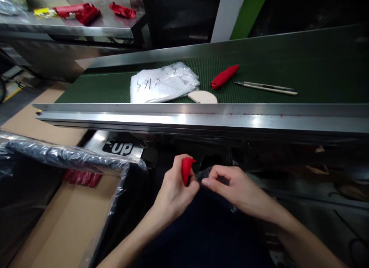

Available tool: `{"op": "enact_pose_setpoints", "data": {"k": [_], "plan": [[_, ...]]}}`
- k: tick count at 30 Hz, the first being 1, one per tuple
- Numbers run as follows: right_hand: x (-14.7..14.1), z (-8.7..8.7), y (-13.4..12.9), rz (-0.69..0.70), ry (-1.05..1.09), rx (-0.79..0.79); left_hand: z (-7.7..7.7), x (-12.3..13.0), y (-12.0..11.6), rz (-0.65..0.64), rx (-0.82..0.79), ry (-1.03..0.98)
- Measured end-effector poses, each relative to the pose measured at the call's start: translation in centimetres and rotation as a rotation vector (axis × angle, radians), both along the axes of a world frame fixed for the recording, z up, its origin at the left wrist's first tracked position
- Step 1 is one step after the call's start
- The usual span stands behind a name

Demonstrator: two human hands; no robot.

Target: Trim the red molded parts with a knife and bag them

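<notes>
My left hand (175, 185) is closed around a small red plastic part (186, 170), whose upper end sticks out past the fingers. Close by on the right, my right hand (230, 185) pinches a thin clear plastic bag (204, 173) between thumb and forefinger. The bag reaches across toward the red part; whether it covers any of it I cannot make out. Both hands are in front of the conveyor, below its metal edge. On the green belt lies a longer red handle-shaped part (225, 76), with a utility knife (266, 88) to its right.
A stack of clear bags (161, 83) with handwriting and a cream half-round piece (203, 96) lie on the conveyor belt (98, 85). At lower left stands a plastic-lined box (72, 154) holding several wrapped red parts (82, 178). Red shells (77, 11) rest on a metal bench.
</notes>
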State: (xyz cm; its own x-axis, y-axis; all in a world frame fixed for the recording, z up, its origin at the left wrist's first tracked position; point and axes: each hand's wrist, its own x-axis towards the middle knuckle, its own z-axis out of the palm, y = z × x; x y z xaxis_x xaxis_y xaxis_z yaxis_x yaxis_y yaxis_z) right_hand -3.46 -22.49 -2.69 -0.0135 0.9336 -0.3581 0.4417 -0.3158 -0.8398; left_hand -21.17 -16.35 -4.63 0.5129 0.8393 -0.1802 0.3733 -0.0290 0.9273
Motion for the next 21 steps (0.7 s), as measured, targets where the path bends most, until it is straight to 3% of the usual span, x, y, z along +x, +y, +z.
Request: {"op": "enact_pose_setpoints", "data": {"k": [6,12,17,19,21], "plan": [[-0.2,0.8,0.4,-0.203,-0.105,0.144,-0.3,-0.1,-0.4,-0.023,0.162,0.098],[-1.4,2.7,1.0,-0.04,-0.052,0.296,-0.9,0.2,-0.8,-0.124,0.276,0.143],[0.1,3.4,-0.6,-0.469,-0.403,0.512,-1.8,-0.2,0.8,0.052,0.182,0.137],[0.7,3.7,-1.9,-0.493,-0.532,0.543,-2.1,-0.3,1.5,0.103,0.089,0.081],[0.8,3.9,-3.2,-0.407,-0.622,0.617,-2.4,-0.4,2.0,0.144,0.006,0.022]]}}
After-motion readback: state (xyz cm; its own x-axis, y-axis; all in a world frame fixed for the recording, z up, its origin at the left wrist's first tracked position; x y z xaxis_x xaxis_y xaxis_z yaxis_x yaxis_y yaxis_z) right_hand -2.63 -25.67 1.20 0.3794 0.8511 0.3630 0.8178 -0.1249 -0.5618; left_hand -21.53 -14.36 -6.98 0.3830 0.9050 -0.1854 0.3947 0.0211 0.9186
